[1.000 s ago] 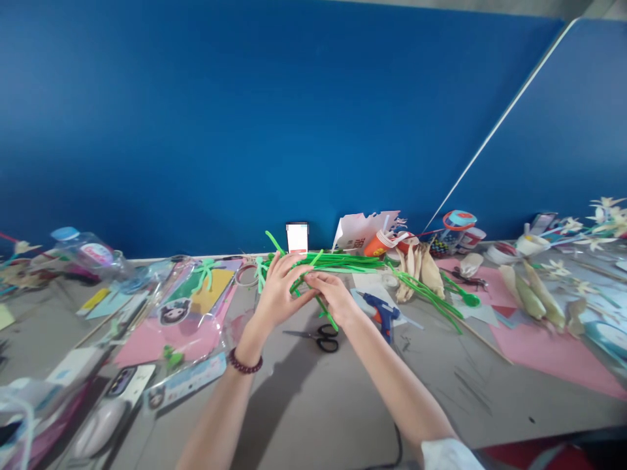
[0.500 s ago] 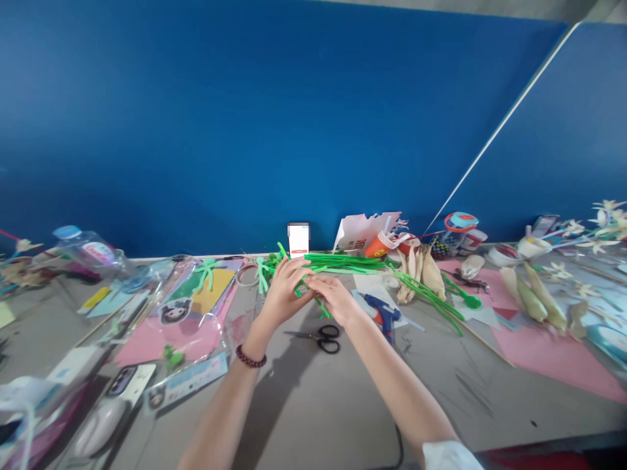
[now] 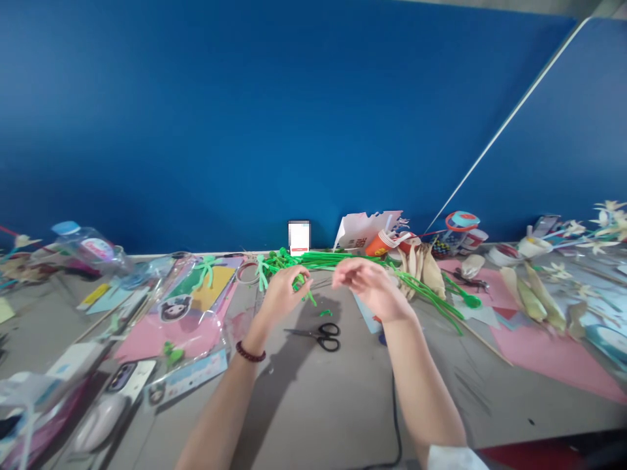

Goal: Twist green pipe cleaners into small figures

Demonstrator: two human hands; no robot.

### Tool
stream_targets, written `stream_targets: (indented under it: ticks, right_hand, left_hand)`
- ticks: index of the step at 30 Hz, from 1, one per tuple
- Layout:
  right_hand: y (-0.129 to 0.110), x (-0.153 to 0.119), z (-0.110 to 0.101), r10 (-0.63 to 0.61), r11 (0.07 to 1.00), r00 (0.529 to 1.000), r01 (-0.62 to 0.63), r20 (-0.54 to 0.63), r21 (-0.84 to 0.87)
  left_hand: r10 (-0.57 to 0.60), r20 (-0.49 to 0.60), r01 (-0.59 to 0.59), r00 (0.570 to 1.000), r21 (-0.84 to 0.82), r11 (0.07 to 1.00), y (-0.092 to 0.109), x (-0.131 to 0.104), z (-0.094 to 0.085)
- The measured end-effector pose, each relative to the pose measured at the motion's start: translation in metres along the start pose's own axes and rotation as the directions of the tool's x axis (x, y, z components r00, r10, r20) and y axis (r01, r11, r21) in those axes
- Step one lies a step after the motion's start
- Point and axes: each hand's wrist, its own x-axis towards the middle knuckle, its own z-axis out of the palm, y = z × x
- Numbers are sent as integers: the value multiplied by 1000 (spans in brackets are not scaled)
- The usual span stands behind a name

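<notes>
My left hand [image 3: 284, 295], with a dark bead bracelet on its wrist, is closed around a bent green pipe cleaner [image 3: 312, 298]; part of it is hidden by the fingers. My right hand [image 3: 375, 286] is raised to the right, its fingers curved and apart, with nothing visible in them. Behind both hands lies a bundle of green pipe cleaners [image 3: 337, 259]. Black-handled scissors [image 3: 327, 337] rest on the table below, beside a short green piece [image 3: 325, 313]. The glue gun is mostly hidden behind my right hand.
A phone [image 3: 300, 237] stands against the blue wall. Orange paper cups [image 3: 378, 244] and dried husks [image 3: 431, 274] sit at the back right. On the left are a plastic bag with coloured sheets [image 3: 196, 333] and a bottle [image 3: 91, 245]. A black cable [image 3: 396, 418] runs along the table front.
My right hand has come away from my left and moved right, its fingers opening. It now covers most of the glue gun. My left hand has stayed nearly in place, slightly lower.
</notes>
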Motion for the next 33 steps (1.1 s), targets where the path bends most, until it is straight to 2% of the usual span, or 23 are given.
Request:
stream_targets:
  ticks: [2,3,5,7,9,12,16,18,21,23,26,30,33]
  right_hand:
    - [-2,-1,-5,28,992,999,-31,25,123]
    - [0,0,-5,69,993,997,-71,26,92]
    - [10,5,1,150,981,988,-152,-28,-121]
    - [24,10,10,122,912,983,-164,-134,-376]
    - [38,14,20,115,870,983,-170,-145,-464]
    - [52,17,31,225,885,968,-249,-108,-393]
    - [55,18,34,379,903,909,-404,-172,-147]
    - [55,19,33,473,881,874,-473,-110,24]
    - [56,21,31,538,822,843,-527,10,214]
    - [58,22,30,558,790,830,-540,25,291]
    - [58,23,32,571,760,821,-540,26,361]
    - [53,23,33,582,733,812,-544,37,409]
    - [51,23,30,574,735,818,-533,35,419]
  left_hand:
    - [-26,5,26,1000,-25,999,2,0,1]
    - [-35,7,35,999,-36,999,3,0,1]
    - [-40,9,40,999,-53,998,5,-1,2]
    - [-26,7,27,1000,-63,998,6,-1,2]
    - [-4,1,4,1000,-56,998,7,-1,1]
    - [32,10,-32,999,-3,999,7,0,2]
    - [61,10,-62,998,90,994,6,-1,6]
    - [62,9,-63,998,137,989,6,-2,8]
    - [58,2,-58,998,165,985,5,-3,11]
    - [47,-4,-47,999,126,991,4,-2,12]
    - [19,-2,-19,1000,-19,1000,2,-1,12]
    - [-39,69,53,997,-217,975,1,0,12]
    - [-59,115,91,992,-301,949,2,0,12]
